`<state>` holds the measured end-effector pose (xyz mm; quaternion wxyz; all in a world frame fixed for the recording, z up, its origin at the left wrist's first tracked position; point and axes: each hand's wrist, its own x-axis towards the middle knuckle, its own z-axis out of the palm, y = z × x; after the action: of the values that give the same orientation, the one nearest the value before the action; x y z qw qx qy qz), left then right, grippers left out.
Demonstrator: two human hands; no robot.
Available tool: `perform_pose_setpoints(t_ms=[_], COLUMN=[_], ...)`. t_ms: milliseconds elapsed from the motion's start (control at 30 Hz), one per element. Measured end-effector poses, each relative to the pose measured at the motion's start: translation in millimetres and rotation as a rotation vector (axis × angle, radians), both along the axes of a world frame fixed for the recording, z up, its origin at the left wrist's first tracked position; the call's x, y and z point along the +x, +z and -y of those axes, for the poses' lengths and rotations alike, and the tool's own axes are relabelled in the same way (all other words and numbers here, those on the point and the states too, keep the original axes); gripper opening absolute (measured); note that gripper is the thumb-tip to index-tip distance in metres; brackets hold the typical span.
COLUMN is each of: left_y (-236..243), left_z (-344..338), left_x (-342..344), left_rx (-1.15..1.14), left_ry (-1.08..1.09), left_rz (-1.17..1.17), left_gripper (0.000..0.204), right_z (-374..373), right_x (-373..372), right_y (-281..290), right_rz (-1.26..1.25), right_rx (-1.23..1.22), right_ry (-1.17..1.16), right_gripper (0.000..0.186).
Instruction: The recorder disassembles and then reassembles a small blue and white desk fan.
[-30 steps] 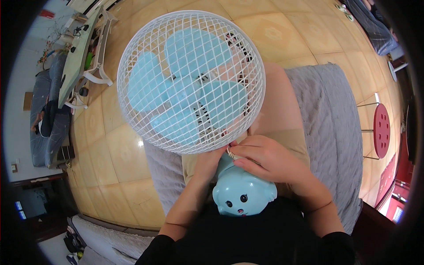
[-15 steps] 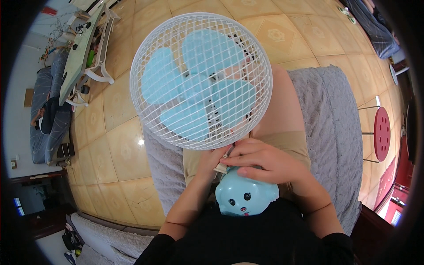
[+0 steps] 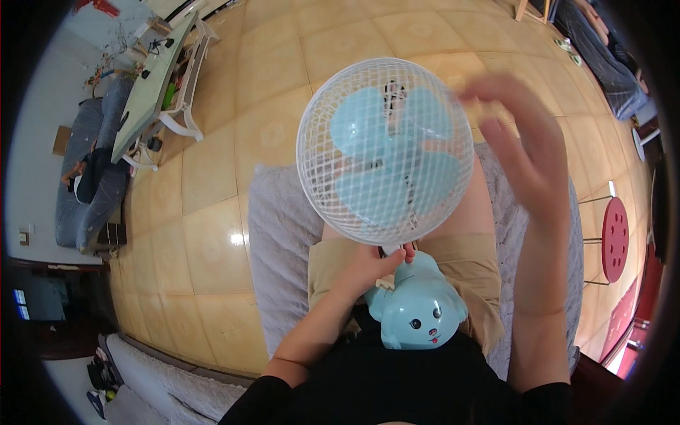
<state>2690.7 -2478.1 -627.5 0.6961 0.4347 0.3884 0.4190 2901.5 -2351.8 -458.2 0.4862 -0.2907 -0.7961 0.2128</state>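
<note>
A small fan (image 3: 386,152) with a white mesh guard and light blue blades stands over my lap, its guard leaning toward my knees. Below it a glossy light blue dog-shaped body (image 3: 425,301) with a painted muzzle rests against my black shirt, between my thighs. My left hand (image 3: 375,268) is closed round the fan's stem just under the guard. Beside that hand a small beige piece (image 3: 384,283) shows. To the right of the guard my right hand (image 3: 524,138) is raised, blurred, with thumb and fingers apart and nothing in it. The guard partly hides my legs.
I sit on a grey plush cover (image 3: 273,234). At the right stands a red stool (image 3: 615,239). A long table (image 3: 152,92) and a grey couch (image 3: 99,191) with a person on it are at the far left. Another person lies at the far right.
My right hand has left the fan's stem and risen to the right of the guard. The fan head and the dog-shaped body have shifted right; my left hand still grips the stem.
</note>
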Motion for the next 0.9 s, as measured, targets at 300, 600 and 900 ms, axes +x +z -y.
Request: perform_pose_setpoints(t_ms=[300, 600, 900], left_y=[-6, -18, -16], left_z=[7, -6, -7], left_x=[3, 1, 5], left_rx=[0.019, 0.036, -0.079], left_ry=[-0.095, -0.297, -0.267], left_rz=[-0.123, -0.044, 0.068], left_gripper=[0.022, 0.038, 0.047], right_z=[-70, -45, -16], right_x=[-33, -21, -33], right_y=[11, -3, 23], right_rz=[0.315, 0.189, 0.306], right_rx=[-0.723, -0.409, -0.316], right_ry=[0.094, 0.108, 0.084], right_gripper=[0.041, 0.050, 0.036])
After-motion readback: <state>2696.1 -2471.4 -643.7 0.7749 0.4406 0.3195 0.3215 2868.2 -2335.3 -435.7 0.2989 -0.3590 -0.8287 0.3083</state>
